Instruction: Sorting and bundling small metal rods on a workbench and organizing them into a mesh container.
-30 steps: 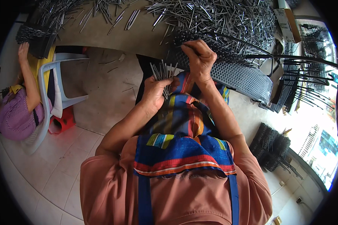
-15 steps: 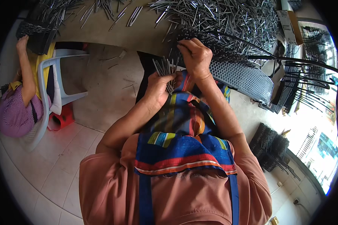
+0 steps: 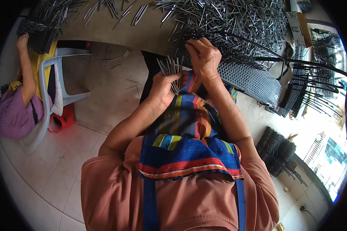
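My left hand (image 3: 162, 89) is closed around a bundle of thin grey metal rods (image 3: 169, 67), which fan out above my thumb. To its right, my right hand (image 3: 207, 59) is bent over the near left edge of a dark rack (image 3: 235, 54) full of upright rod ends. Its thumb and fingers are pinched together; whatever lies between the fingertips is too small to make out. A grey plate with rows of round holes (image 3: 250, 82) extends from the rack toward the right, beside my right wrist.
Behind the rack, a big heap of loose rods (image 3: 227, 17) covers the table (image 3: 92, 32). At left, a co-worker (image 3: 21, 111) sits on a pale blue plastic chair (image 3: 46, 84), one hand at another dark rack. Black wire racks (image 3: 275, 150) stand on the floor at right.
My right hand has shifted slightly to the right and up along the rack. The left hand keeps its bundle, its rods a little more upright.
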`<state>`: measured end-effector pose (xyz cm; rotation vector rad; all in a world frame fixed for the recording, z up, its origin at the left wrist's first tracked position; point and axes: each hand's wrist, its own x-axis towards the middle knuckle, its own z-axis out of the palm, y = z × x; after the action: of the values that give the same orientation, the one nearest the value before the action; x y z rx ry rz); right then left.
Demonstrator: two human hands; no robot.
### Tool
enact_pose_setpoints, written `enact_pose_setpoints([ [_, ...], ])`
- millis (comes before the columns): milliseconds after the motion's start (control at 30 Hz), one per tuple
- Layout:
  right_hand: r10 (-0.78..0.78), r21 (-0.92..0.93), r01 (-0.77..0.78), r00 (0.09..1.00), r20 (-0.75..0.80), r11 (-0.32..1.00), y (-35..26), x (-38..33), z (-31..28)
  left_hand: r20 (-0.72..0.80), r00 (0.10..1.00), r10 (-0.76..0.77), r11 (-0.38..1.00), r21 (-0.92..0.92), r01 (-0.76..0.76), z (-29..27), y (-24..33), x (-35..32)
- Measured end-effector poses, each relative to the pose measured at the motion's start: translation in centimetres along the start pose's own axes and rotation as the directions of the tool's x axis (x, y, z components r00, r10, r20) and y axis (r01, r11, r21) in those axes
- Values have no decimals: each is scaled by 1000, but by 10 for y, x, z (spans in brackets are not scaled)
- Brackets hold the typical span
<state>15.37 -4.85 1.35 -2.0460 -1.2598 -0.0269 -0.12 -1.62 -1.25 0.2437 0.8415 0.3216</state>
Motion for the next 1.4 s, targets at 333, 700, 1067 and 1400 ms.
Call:
enact_pose_setpoints([
  [333,33,14,-33,999,-7,999,3,4,0,-5,1000,-4,1000,-4,4,-2,2,2],
  [700,337,255,-489,818,465,834,3,-15,-25,96,995,-36,998,63,30,10,7,-6],
  [1067,394,661,-224,912,-118,717,17,-7,-23,-36,999,-39,970,238,46,-10,-15,-13],
  [1400,153,243,-128,984,-87,962,9,-6,-13,66,992,-111,908,412,74,-15,-12,-32],
])
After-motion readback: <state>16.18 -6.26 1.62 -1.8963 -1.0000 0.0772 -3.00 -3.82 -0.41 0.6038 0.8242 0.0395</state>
